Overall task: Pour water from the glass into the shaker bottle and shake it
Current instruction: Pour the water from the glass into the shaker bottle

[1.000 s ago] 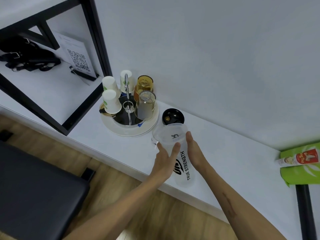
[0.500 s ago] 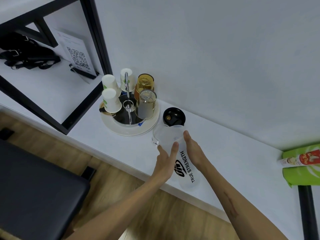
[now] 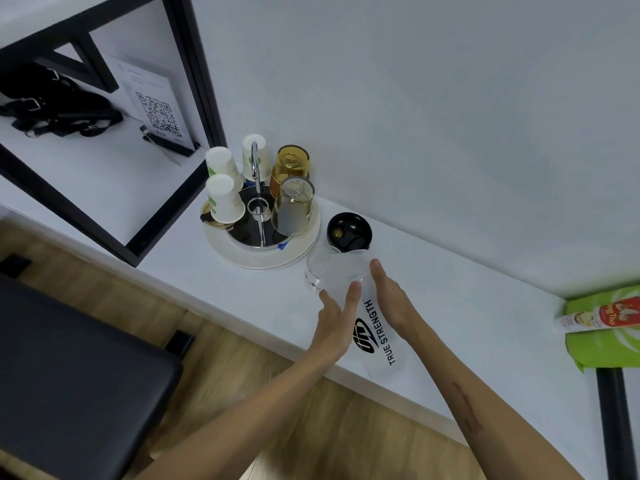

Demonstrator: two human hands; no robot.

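Translucent plastic, the shaker bottle (image 3: 375,327) stands uncapped at the front edge of the white surface (image 3: 221,275), between the left hand (image 3: 334,323) and right hand (image 3: 391,299), fingers straight and together, flat on its walls; judged light, smooth and slightly yielding, best held mid-body. A clear glass (image 3: 317,271) behind its rim is hard to separate, its water level unreadable; the black lid (image 3: 349,232) lies beyond.
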